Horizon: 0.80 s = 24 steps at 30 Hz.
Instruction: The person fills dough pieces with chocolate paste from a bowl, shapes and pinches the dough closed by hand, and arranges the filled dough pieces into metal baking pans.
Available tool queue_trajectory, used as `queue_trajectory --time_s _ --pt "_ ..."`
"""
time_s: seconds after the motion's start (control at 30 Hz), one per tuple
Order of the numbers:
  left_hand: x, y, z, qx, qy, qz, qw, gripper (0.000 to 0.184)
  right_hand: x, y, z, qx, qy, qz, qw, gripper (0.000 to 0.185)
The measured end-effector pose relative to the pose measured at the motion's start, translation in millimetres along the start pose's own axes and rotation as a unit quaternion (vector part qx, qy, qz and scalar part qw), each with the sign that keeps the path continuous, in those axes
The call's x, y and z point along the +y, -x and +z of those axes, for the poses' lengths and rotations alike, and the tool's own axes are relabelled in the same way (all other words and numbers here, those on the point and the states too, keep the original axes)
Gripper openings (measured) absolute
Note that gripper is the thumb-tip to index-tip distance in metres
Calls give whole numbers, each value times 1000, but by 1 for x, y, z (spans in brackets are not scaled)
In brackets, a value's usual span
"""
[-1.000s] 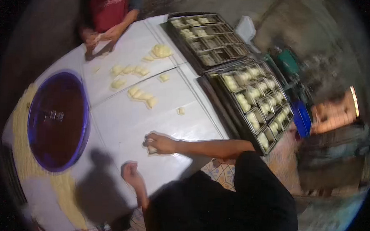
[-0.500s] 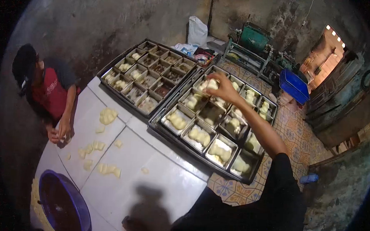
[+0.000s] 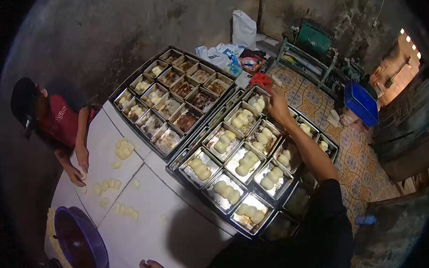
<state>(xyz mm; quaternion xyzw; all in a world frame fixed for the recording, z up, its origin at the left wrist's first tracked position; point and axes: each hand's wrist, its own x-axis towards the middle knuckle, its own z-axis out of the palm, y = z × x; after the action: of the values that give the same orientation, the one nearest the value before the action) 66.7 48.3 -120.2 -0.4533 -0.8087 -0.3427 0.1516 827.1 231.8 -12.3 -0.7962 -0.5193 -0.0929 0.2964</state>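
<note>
My right hand (image 3: 279, 106) reaches over the near set of metal tins (image 3: 225, 189), beside a far tin (image 3: 257, 100) with dough in it; its fingers are partly hidden, and I cannot tell whether they hold anything. Most visible tins of this set hold rounded dough pieces (image 3: 248, 163) in short rows. Low in the view, my left hand (image 3: 153, 267) rests by the white tabletop (image 3: 172, 218) with its fingers curled and nothing visible in them. Loose dough pieces (image 3: 126, 211) lie on the tabletop, with a larger dough lump (image 3: 124, 149) farther back.
A co-worker (image 3: 62, 120) at the left handles a small dough piece. A second set of tins (image 3: 168, 137) stands behind. A purple basin (image 3: 81, 241) sits at the lower left. Beyond are a green machine (image 3: 314, 40), a blue crate (image 3: 361, 103) and a white sack (image 3: 244, 30).
My right hand has gone from the tabletop to the tins, where its dough piece was last visible half a second ago. The view has swung toward the tins. The co-worker's hands have shifted.
</note>
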Motion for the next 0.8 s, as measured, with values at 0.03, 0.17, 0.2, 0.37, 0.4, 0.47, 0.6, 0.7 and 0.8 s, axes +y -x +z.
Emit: queue_trajectory --time_s 0.03,0.17,0.2,0.37,0.4,0.47,0.6,0.7,0.8 --pt "0 0 2 12 -15 13 1000 18 4 -1 -2 -100 28 -18 994 57" --pt "-52 6 35 -53 40 -78 995 29 -17 2 -4 -158 99 -10 982 80" --pt "-59 7 41 -64 37 -82 994 29 -25 -8 -14 -244 62 43 967 88" --pt "-35 5 23 -59 28 -82 994 26 -89 35 -8 -34 81 -57 995 82" --pt "-43 6 26 -63 10 -73 995 28 -110 43 -8 -32 -47 -101 993 73" --pt "-37 5 25 -80 8 -60 995 29 -169 69 -11 -19 -177 -191 965 40" --pt "-44 4 17 -122 44 -25 991 29 -276 125 -30 -297 -255 -331 859 20" --pt "-94 19 49 -27 7 68 997 22 -348 169 -7 -448 -297 -378 754 19" --pt "-108 29 33 -26 43 124 991 21 -408 205 29 -561 -328 -308 695 23"
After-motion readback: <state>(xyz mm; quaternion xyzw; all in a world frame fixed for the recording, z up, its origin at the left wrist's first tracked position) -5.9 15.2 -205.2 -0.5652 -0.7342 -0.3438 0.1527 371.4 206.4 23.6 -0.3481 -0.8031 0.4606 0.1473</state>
